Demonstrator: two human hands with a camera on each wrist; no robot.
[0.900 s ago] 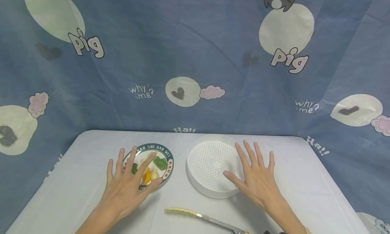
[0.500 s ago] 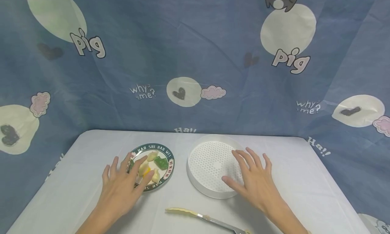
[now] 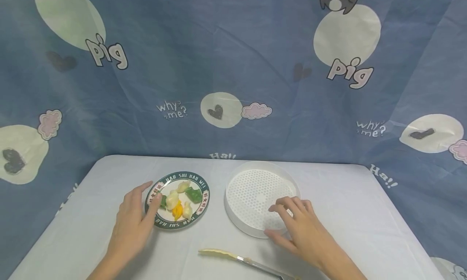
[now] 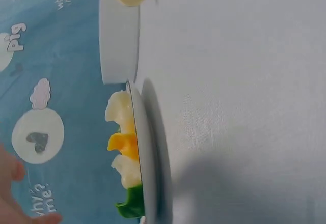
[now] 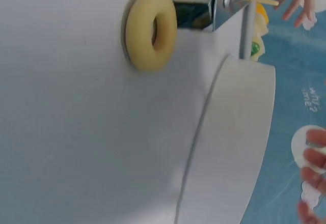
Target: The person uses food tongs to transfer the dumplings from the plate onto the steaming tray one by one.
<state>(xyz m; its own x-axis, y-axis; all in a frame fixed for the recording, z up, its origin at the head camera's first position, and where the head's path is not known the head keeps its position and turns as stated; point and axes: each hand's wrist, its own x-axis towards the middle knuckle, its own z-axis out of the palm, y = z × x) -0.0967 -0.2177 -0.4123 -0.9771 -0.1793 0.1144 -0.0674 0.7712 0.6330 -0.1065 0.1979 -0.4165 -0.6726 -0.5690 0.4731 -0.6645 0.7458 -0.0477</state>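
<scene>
My left hand (image 3: pixel 131 223) is at the left edge of a green-rimmed plate (image 3: pixel 175 224), its thumb overlapping the rim in the head view. On that plate lie several small dumplings: pale ones (image 3: pixel 172 199), green ones (image 3: pixel 193 195) and a yellow one (image 3: pixel 177 210). The left wrist view shows the plate side-on, with part of the hand (image 4: pixel 10 188) at the lower left. Over the front right rim of a white round perforated steamer tray (image 3: pixel 251 195) hovers my right hand (image 3: pixel 306 237), fingers loosely bent and holding nothing. In the right wrist view its fingertips (image 5: pixel 316 155) appear beyond the tray wall.
Metal tongs (image 3: pixel 257 265) with a wavy cream tip lie across the table front, below the tray. Their cream ring handle (image 5: pixel 137 33) shows in the right wrist view. A white cloth (image 3: pixel 215 227) covers the table; a blue printed curtain (image 3: pixel 233 69) hangs behind.
Both hands were spread wide and have relaxed. The left hand has drawn left, uncovering more of the plate; the right hand has lowered toward the tray's front right rim.
</scene>
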